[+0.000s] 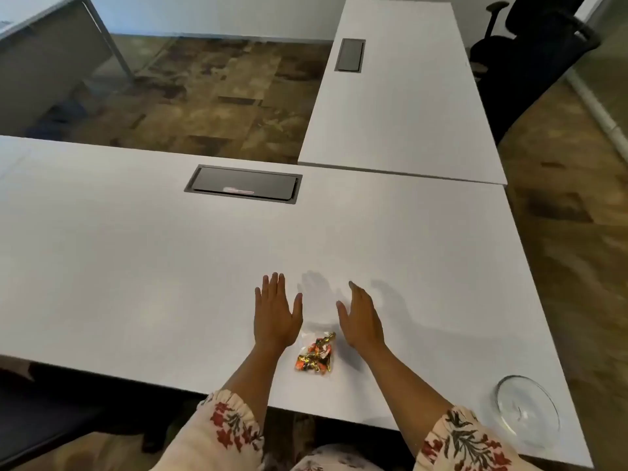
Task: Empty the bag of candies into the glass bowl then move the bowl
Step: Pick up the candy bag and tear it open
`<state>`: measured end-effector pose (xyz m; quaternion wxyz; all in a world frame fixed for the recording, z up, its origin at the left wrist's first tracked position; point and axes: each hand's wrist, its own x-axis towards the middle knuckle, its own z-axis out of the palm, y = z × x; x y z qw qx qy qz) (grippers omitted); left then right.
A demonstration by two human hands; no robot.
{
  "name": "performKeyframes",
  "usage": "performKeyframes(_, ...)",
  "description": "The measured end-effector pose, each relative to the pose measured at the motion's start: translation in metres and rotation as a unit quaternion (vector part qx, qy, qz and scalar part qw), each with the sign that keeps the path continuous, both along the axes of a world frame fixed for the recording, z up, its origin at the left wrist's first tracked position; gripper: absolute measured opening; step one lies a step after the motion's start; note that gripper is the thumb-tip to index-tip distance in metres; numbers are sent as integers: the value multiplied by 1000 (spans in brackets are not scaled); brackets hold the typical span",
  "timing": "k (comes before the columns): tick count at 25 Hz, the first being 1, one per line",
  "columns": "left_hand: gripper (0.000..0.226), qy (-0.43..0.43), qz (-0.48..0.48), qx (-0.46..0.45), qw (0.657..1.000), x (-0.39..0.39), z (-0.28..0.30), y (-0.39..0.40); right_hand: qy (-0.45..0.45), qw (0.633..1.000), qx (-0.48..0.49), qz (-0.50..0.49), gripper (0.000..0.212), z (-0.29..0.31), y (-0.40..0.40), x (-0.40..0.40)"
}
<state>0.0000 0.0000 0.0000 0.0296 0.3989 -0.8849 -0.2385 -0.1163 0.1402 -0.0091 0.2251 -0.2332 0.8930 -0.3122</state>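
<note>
A small clear plastic bag of candies (316,355) in orange and gold wrappers lies on the white table (136,266) near its front edge. My left hand (277,311) hovers flat, palm down, just left of and beyond the bag, holding nothing. On the bag's other side my right hand (362,316) is held out with fingers extended, also empty. The bag lies between my wrists, touched by neither hand. An empty glass bowl (526,409) stands at the table's front right corner, well to the right of my right arm.
A dark cable hatch (243,183) is set into the table's far side. A second white table (401,96) with its own hatch adjoins at the back right. A black office chair (530,52) stands beyond it. The floor is brown carpet.
</note>
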Motion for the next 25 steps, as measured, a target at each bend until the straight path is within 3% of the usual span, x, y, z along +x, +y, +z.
performKeyframes(3,55,-15,94,147,985,14,-22,13,-100,994,3,-39,36,-22,7,19)
performKeyframes(6,50,-46,122,255,958,22,-39,28,-146,986,13,-76,33,-38,11,41)
performKeyframes(13,60,3,241,371,897,12,-47,34,-265,939,-2,-217,48,-44,-6,54)
performKeyframes(17,50,23,293,422,858,12,-51,38,-305,928,-8,-212,33,-46,-3,51)
performKeyframes(21,14,62,299,421,854,16,-56,38,-309,939,-30,-149,18,-41,4,48)
performKeyframes(23,24,83,272,397,873,14,-50,37,-266,956,-45,-112,17,-36,8,42)
performKeyframes(25,31,90,199,343,914,9,-42,34,-224,969,-74,-76,14,-27,13,33)
